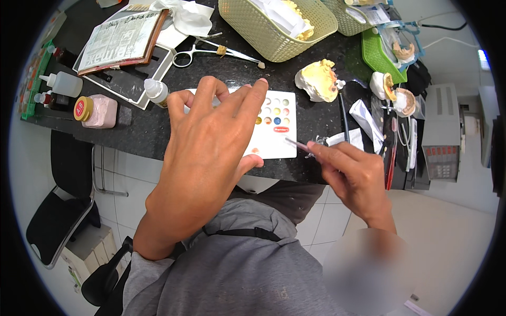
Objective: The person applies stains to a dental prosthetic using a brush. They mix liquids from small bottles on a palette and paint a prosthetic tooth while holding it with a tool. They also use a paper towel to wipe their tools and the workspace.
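Note:
My left hand lies over the left part of a white palette card with small round colour wells, fingers spread and pointing to the far right; its thumb rests at the card's near edge. My right hand pinches a thin pink-handled brush, whose tip points left over the card's right edge. A small white dropper bottle stands just behind my left hand. A yellow dental plaster cast sits beyond the card on the black countertop.
Metal forceps and scissors lie behind the card, next to two woven baskets. A pink jar and bottles stand at left by a white tray with a booklet. More casts, tubes and a grey device crowd the right.

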